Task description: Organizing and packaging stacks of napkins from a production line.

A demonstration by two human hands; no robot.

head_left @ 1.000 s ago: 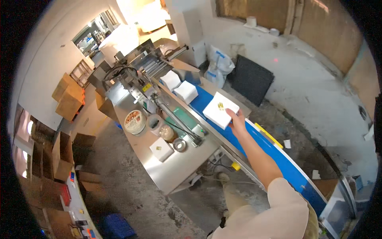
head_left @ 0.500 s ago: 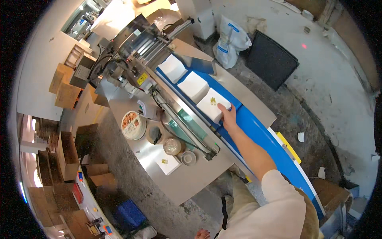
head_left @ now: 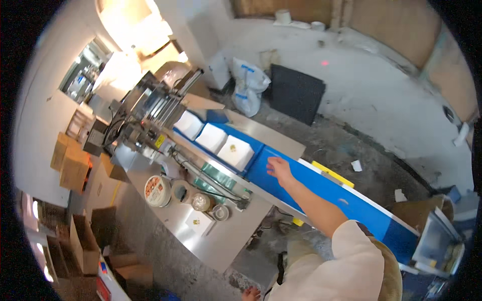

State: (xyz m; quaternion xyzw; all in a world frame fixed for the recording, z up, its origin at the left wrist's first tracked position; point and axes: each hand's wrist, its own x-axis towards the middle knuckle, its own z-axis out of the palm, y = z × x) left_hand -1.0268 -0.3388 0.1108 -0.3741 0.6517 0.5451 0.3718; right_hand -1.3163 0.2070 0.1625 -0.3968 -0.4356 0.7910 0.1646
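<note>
Head view: the right hand (head_left: 279,169) reaches out over the blue conveyor belt (head_left: 326,188), its fingers (head_left: 271,161) spread apart and holding nothing. It hangs just beside the nearest white packet (head_left: 235,152), not touching it. That packet lies flat on the belt, with a small yellow mark on its top. Two more white packets (head_left: 211,137) lie in a row beyond it on the belt, the far one (head_left: 189,125) close to the mouth of a grey metal packing machine (head_left: 150,113). The arm wears a cream sleeve (head_left: 354,266) that comes in from the lower edge. The left hand is out of view.

Alongside the belt stands a steel bench (head_left: 221,246). On it sit a round tin with a printed lid (head_left: 157,190), a roll of tape (head_left: 179,191), a small jar (head_left: 201,201) and a flat white packet (head_left: 199,222). Brown cardboard boxes (head_left: 73,160) are stacked at the left wall. A white sack (head_left: 248,85) and a dark mat (head_left: 296,93) lean against the far wall.
</note>
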